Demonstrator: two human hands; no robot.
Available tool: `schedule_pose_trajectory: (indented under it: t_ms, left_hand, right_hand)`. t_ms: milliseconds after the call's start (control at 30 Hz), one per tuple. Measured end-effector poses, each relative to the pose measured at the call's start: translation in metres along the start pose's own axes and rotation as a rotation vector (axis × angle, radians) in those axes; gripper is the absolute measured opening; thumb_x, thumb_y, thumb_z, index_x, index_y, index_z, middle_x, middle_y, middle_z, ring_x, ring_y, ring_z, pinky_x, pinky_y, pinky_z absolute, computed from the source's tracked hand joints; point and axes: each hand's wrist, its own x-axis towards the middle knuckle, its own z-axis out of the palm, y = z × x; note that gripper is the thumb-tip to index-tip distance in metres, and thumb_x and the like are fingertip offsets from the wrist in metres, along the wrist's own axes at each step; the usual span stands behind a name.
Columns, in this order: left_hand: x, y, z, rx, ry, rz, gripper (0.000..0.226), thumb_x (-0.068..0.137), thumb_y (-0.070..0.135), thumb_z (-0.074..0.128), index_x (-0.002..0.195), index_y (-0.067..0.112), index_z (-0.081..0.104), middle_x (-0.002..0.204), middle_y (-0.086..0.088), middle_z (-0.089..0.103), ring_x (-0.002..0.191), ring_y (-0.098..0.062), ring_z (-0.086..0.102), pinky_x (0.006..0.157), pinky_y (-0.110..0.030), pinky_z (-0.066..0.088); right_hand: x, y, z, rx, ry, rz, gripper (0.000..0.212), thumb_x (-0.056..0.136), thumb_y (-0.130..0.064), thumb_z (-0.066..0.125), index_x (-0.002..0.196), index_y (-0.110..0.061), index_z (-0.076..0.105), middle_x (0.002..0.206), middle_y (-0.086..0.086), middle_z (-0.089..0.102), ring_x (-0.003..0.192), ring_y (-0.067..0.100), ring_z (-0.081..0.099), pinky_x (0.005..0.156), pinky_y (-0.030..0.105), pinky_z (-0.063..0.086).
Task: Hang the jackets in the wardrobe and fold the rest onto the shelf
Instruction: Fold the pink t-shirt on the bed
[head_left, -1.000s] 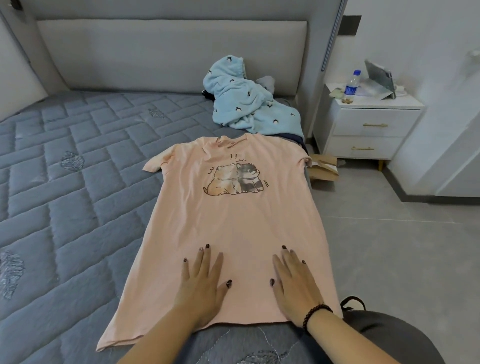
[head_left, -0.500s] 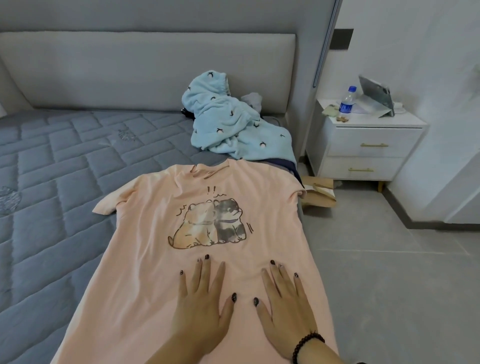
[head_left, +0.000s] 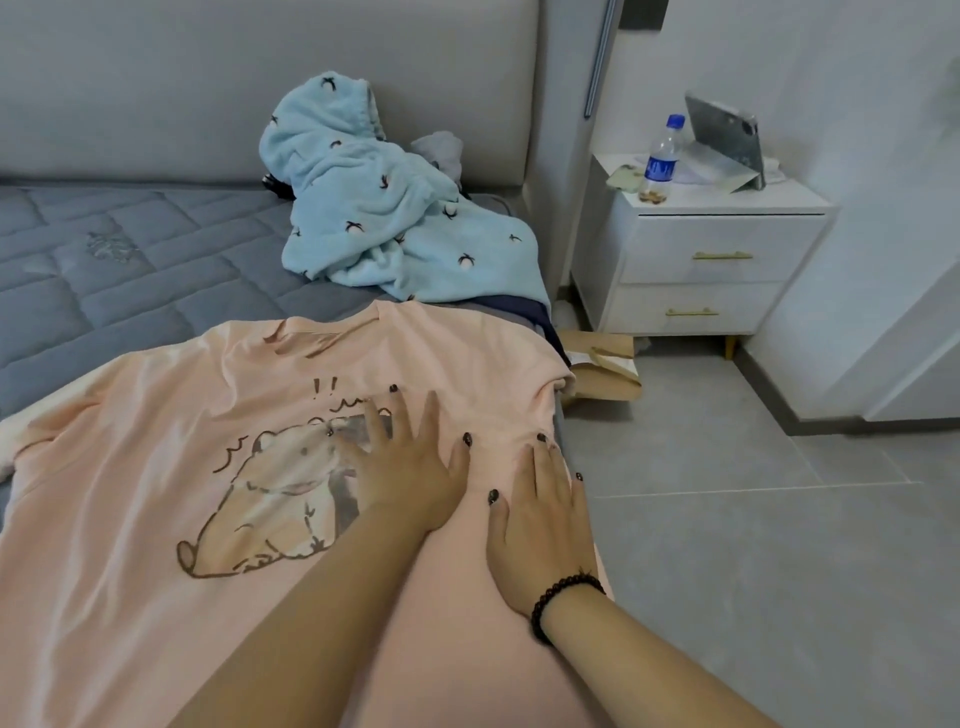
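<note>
T-shirt (head_left: 156, 519), pink, lies flat on the bed (head_left: 104, 270). Left hand (head_left: 410, 467) and right hand (head_left: 543, 519) press on it, fingers (head_left: 431, 415) spread flat, grasping nothing.

A home bedroom: a quilted bed (head_left: 130, 270) with padded headboard (head_left: 208, 88) beside a white nightstand (head_left: 711, 270).

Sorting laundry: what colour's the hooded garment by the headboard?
Light blue fleece garment with small dark motifs; head view.
</note>
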Motion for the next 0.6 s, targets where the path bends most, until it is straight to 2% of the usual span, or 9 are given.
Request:
schedule_pose_trajectory:
  t_ms: [67,133,233,333,400,433,500,533,600]
  left_hand:
    - [0.023,0.014,0.001,-0.004,0.019,-0.005,0.069,0.092,0.061,0.009,0.153,0.032,-0.004,0.162,-0.010,-0.006,0.146,-0.041,-0.007,0.108,-0.071,0.000]
    - [0.036,0.021,0.004,-0.024,0.044,0.003,0.068,0.092,0.058,0.008,0.154,0.031,0.000,0.162,-0.011,-0.003,0.146,-0.041,-0.006,0.111,-0.069,0.000]
    - [0.037,0.014,0.016,-0.033,0.106,0.035,0.072,0.087,0.060,0.001,0.153,0.032,0.002,0.162,-0.009,0.001,0.148,-0.035,-0.003,0.115,-0.062,0.003]
    - [0.041,0.012,0.018,-0.041,0.104,0.062,0.073,0.086,0.060,0.000,0.153,0.032,0.003,0.162,-0.010,0.002,0.148,-0.036,-0.001,0.115,-0.061,0.006]
    - [0.044,0.014,0.018,-0.058,0.100,0.076,0.073,0.086,0.059,0.002,0.154,0.031,0.006,0.162,-0.012,0.004,0.147,-0.039,0.000,0.116,-0.061,0.007]
    - [0.044,0.015,0.018,-0.064,0.099,0.082,0.073,0.087,0.058,0.002,0.154,0.030,0.007,0.162,-0.013,0.005,0.147,-0.040,0.001,0.116,-0.060,0.007]
    - [0.043,0.014,0.018,-0.071,0.098,0.086,0.075,0.085,0.059,0.000,0.154,0.030,0.010,0.162,-0.013,0.007,0.147,-0.041,0.002,0.116,-0.061,0.009]
    - [0.042,0.013,0.017,-0.072,0.097,0.088,0.077,0.084,0.059,-0.002,0.154,0.029,0.010,0.162,-0.013,0.007,0.147,-0.040,0.002,0.116,-0.061,0.009]
    - [0.043,0.013,0.016,-0.076,0.087,0.088,0.081,0.080,0.060,-0.007,0.154,0.030,0.007,0.162,-0.012,0.004,0.147,-0.039,-0.001,0.117,-0.060,0.007]
  right_hand:
    - [0.017,0.002,0.000,0.073,0.014,0.005,0.058,0.093,-0.034,0.029,0.143,-0.006,0.034,0.150,0.009,0.033,0.134,0.028,0.036,0.108,0.043,0.035]
    - [0.034,0.004,-0.001,0.166,0.079,0.013,0.052,0.097,-0.033,0.032,0.144,-0.013,0.027,0.149,0.003,0.024,0.128,0.024,0.038,0.106,0.037,0.035]
    - [0.061,0.011,-0.008,0.444,0.141,0.169,0.044,0.095,-0.031,0.045,0.137,-0.023,0.033,0.138,-0.005,0.022,0.105,0.018,0.049,0.087,0.034,0.045]
    - [0.089,0.030,-0.007,0.893,0.063,0.507,0.014,0.094,-0.030,0.048,0.101,-0.019,0.052,0.109,-0.003,0.042,0.081,0.015,0.049,0.067,0.029,0.039]
    - [0.104,0.044,-0.002,1.046,-0.003,0.604,0.028,0.092,-0.026,0.049,0.065,-0.019,0.042,0.071,-0.001,0.044,0.059,0.015,0.039,0.053,0.026,0.029]
    - [0.110,0.050,-0.001,1.090,-0.044,0.627,0.035,0.091,-0.024,0.049,0.060,-0.018,0.035,0.061,-0.002,0.038,0.056,0.015,0.033,0.051,0.026,0.026]
    - [0.123,0.054,0.000,1.194,-0.132,0.669,0.032,0.089,-0.028,0.055,0.062,-0.014,0.045,0.060,0.001,0.048,0.059,0.017,0.044,0.057,0.026,0.037]
    - [0.130,0.055,0.000,1.269,-0.180,0.695,0.028,0.086,-0.033,0.060,0.071,-0.010,0.059,0.069,0.003,0.061,0.069,0.020,0.057,0.069,0.028,0.047]
    - [0.145,0.058,0.000,1.370,-0.199,0.721,0.031,0.082,-0.038,0.067,0.095,-0.010,0.071,0.091,0.007,0.073,0.090,0.024,0.068,0.090,0.037,0.052]
